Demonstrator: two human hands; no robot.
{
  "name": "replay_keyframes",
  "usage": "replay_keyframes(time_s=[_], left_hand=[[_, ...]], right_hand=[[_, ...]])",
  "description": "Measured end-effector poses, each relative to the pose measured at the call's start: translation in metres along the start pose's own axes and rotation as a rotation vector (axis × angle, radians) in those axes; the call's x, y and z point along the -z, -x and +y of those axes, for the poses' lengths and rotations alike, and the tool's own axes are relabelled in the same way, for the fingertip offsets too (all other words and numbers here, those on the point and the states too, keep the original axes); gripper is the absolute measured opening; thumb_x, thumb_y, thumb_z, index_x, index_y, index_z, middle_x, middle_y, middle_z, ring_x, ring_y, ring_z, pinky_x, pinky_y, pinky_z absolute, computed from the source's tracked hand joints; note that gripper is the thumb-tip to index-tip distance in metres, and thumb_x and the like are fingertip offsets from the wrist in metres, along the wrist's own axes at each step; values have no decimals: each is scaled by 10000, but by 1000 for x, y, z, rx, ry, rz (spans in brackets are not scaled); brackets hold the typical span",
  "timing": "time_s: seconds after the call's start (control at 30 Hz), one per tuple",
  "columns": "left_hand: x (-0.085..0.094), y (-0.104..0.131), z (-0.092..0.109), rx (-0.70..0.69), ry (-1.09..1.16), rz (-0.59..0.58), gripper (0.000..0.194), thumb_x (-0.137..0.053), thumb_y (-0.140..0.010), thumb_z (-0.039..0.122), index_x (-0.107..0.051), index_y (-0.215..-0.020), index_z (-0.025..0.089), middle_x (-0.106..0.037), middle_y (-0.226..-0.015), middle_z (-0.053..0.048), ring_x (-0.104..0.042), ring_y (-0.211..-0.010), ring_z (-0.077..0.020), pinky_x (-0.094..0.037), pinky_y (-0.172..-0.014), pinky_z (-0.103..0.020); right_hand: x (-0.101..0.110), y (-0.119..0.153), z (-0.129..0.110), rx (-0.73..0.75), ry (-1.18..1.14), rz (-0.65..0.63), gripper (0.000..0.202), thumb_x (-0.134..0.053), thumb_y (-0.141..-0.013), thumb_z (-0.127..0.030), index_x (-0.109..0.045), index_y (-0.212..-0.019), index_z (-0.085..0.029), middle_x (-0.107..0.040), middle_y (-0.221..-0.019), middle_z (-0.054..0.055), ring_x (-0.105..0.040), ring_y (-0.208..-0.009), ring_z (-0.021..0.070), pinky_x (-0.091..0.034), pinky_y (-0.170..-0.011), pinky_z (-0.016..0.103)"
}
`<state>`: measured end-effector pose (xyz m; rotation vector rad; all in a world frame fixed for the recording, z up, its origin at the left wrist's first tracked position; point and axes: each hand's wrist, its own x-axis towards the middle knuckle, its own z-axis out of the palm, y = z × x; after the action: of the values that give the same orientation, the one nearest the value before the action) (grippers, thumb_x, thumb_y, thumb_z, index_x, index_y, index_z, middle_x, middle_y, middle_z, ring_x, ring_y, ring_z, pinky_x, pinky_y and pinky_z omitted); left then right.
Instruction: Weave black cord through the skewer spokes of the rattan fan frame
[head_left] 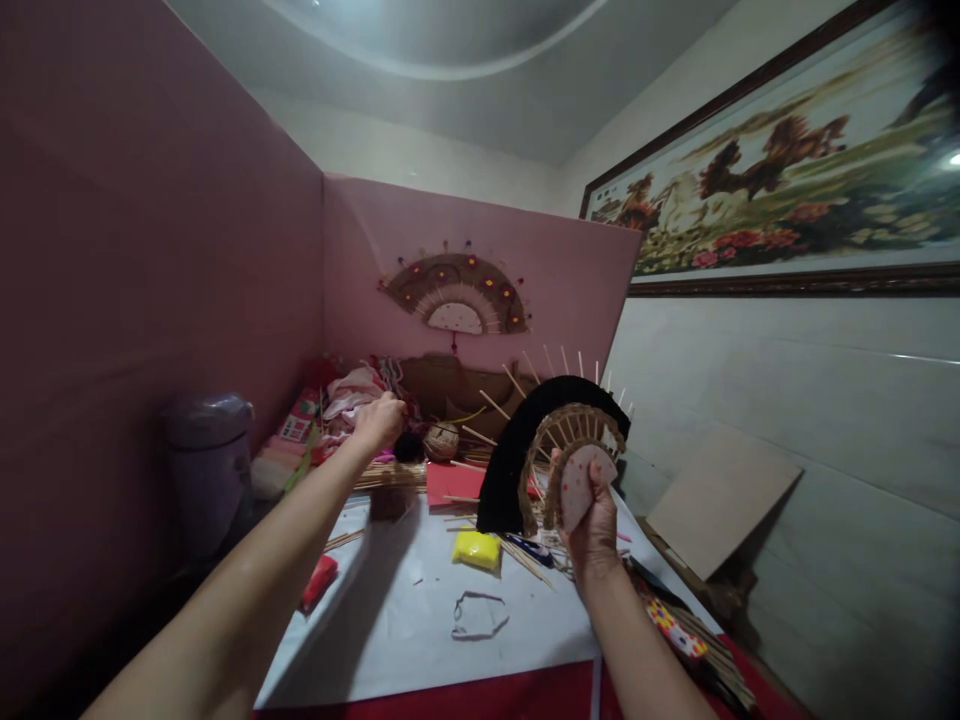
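My right hand point(592, 515) grips a handmade fan point(514, 450) by its pale, red-dotted half-round base point(581, 485), thumb on the front. The fan has a wide black band, a brown inner border, and bare wooden sticks that poke out past its outer edge. Stretched towards the back of the table, my left hand point(381, 420) is closed in a pinch near a heap of pink and white cloth point(352, 395). What its fingers hold, if anything, is hidden. Just beyond it lie a small black ball point(409, 447) and a beige ball of twine point(441, 441).
On the white-covered table point(405, 640) lie a yellow packet point(477, 549), red sheets point(454, 485), loose sticks point(382, 478) and a bent wire-like outline point(480, 616). A finished fan point(465, 290) hangs on the pink backboard. A lidded bin point(208, 470) stands left.
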<state>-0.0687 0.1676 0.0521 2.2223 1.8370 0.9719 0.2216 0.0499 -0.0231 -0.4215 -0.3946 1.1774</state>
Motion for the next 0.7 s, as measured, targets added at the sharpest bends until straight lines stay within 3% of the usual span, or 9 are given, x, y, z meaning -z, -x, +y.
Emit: replay_keyframes(time_s=[0.17, 0.27, 0.5, 0.7], left_hand=[[1, -24, 0, 202, 353, -29, 324, -518, -841, 318, -534, -1116, 149, -560, -1111, -86, -565, -946, -203, -482, -784, -401], [9, -38, 11, 230, 578, -21, 339, -513, -846, 314, -512, -1145, 155, -552, -1126, -86, -570, -930, -191, -494, -767, -397], [41, -58, 43, 48, 883, 140, 307, -551, -786, 390, -614, -818, 92, -594, -674, -29, -602, -578, -108, -494, -580, -255], [69, -71, 74, -169, 847, 258, 275, -624, -692, 367, -661, -759, 103, -633, -646, -29, -589, -611, -114, -446, -579, -212]], right_hand=[[-1, 1, 3, -35, -4, 13, 317, -563, -741, -371, -625, -981, -173, -715, -873, 31, -659, -853, 150, -543, -767, 270], [0, 0, 6, -47, 1, 19, 266, -574, -736, -355, -645, -924, -181, -719, -831, 22, -668, -805, 150, -548, -758, 275], [4, 0, 10, -67, 23, 31, 301, -617, -709, -340, -641, -949, -159, -722, -848, 40, -677, -771, 159, -542, -781, 303], [8, -3, 11, -69, 29, 11, 307, -628, -698, -347, -644, -937, -155, -721, -859, 48, -676, -798, 169, -540, -789, 310]])
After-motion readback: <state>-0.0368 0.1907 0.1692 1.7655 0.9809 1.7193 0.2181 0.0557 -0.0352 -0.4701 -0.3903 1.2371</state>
